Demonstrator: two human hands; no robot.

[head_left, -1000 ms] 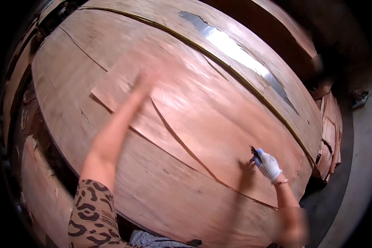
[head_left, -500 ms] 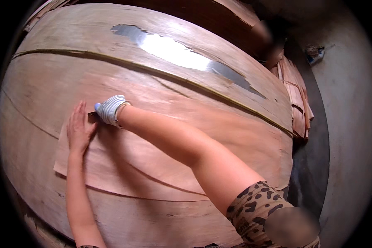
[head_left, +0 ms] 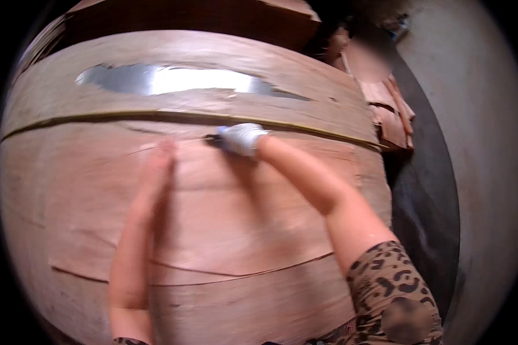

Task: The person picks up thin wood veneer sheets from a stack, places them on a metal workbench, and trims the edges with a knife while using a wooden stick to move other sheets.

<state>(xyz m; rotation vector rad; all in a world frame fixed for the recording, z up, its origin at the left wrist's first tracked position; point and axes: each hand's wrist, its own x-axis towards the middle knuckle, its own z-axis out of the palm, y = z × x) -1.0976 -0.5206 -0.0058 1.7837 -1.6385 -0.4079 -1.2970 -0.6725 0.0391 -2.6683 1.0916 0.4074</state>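
Observation:
A thin pinkish wood veneer sheet [head_left: 213, 224] lies over larger, paler sheets. My bare left hand [head_left: 162, 158] is at its far part, left of centre; motion smears the fingers, so their pose is unclear. To its right, my right hand [head_left: 242, 140], in a white-and-grey glove with bluish fingertips, is closed on a small dark tool [head_left: 214, 140]. The tool points left, close to the veneer's far edge, and its kind is too blurred to make out. Beyond both hands runs a long yellowish-edged seam [head_left: 288, 125] across the stack.
A ragged gap in the top sheet bares a shiny metallic surface [head_left: 178, 80]. Behind stands a dark reddish wood stack [head_left: 201, 16]. More bundled veneer [head_left: 388, 115] lies at the far right, by a dark strip [head_left: 423, 201] along the grey floor [head_left: 489, 172].
My view has shifted, so the sheets appear turned. My right hand has moved right along the veneer with the tool, away from my left hand, which was flat with fingers spread.

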